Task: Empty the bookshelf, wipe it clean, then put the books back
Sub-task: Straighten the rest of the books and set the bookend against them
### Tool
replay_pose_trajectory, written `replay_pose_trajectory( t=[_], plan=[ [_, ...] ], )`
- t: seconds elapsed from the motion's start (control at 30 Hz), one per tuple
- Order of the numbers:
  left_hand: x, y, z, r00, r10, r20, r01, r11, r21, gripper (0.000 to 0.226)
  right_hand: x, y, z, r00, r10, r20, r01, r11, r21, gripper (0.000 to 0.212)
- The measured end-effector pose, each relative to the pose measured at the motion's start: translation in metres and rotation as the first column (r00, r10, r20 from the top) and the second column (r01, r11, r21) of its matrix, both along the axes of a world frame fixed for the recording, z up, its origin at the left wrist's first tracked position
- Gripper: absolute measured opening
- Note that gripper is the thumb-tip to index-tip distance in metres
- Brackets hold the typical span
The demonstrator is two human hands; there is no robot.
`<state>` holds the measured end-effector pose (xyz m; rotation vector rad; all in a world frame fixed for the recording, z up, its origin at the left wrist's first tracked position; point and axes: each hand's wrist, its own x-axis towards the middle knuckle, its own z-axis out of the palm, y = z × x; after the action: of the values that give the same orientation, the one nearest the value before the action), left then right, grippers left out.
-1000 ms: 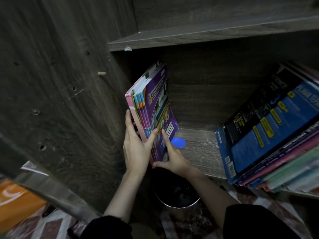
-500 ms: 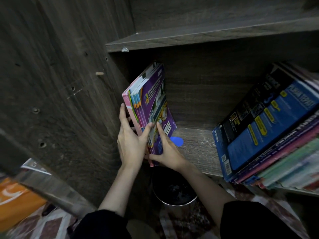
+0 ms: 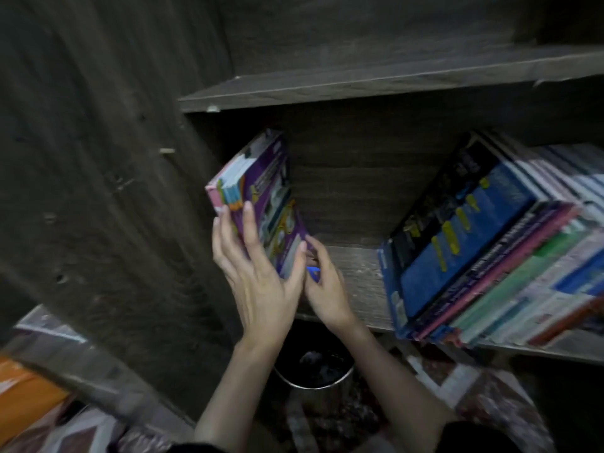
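**Friend:** What's in front of you?

**Me:** The dark wood bookshelf [image 3: 114, 191]. On the right of the shelf board [image 3: 356, 273], a big row of books [image 3: 490, 250] leans over to the right. Under the shelf edge is a round bin [image 3: 313, 371].

**Friend:** And the books you're working on?

**Me:** A small bunch of books [image 3: 261, 191] stands at the left end, near the side wall. It tips a little, with the purple cover facing the gap.

**Friend:** What are your hands doing?

**Me:** My left hand [image 3: 258, 282] is spread, fingers straight, pressing on the front of the bunch. My right hand [image 3: 327, 289] is curled at the bottom corner. It's too blurry to tell if it holds anything.

**Friend:** Anything tiny?

**Me:** A little blue thing [image 3: 313, 273] on the shelf, right by my right hand. I can't tell what it is.

**Friend:** So how do you do this bit well?

**Me:** I think I should squeeze the bunch from both sides so no book slips out, and hold it from below. One could drop into the bin. I shouldn't knock the blue thing.
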<state>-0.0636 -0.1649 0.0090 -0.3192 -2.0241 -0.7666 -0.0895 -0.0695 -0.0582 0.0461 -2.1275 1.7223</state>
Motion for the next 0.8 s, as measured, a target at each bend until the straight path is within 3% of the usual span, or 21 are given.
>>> replay_pose_trajectory(
  t=[0.03,0.1,0.23,0.37,0.53,0.7,0.8],
  plan=[
    [0.005,0.014,0.0,0.999,-0.049,-0.009,0.049,0.999,-0.008,0.076,0.011,0.01,0.004,0.992,-0.107,-0.063,0.104,0.993,-0.047,0.041],
    [0.013,0.047,0.002,0.987,-0.16,0.034,0.16,0.987,-0.003,0.069,0.038,0.038,0.017,0.925,-0.331,-0.189,0.32,0.943,-0.088,0.027],
    [0.023,0.12,0.018,0.898,-0.411,0.155,0.422,0.906,-0.042,0.065,0.093,0.102,0.039,0.682,-0.603,-0.412,0.608,0.782,-0.137,0.025],
    [0.032,0.184,0.039,0.788,-0.569,0.236,0.601,0.794,-0.092,0.074,0.115,0.139,0.048,0.525,-0.767,-0.369,0.769,0.613,-0.181,0.041],
    [0.032,0.211,0.049,0.662,-0.627,0.411,0.671,0.74,0.047,0.096,0.12,0.147,0.044,0.56,-0.774,-0.296,0.823,0.561,0.09,0.083],
    [0.03,0.204,0.049,0.725,-0.609,0.32,0.645,0.764,-0.008,0.092,0.12,0.145,0.044,0.6,-0.741,-0.301,0.797,0.585,0.147,0.084],
    [0.027,0.197,0.048,0.714,-0.631,0.303,0.652,0.757,0.039,0.085,0.121,0.146,0.043,0.612,-0.722,-0.324,0.79,0.58,0.2,0.083]
  ],
)
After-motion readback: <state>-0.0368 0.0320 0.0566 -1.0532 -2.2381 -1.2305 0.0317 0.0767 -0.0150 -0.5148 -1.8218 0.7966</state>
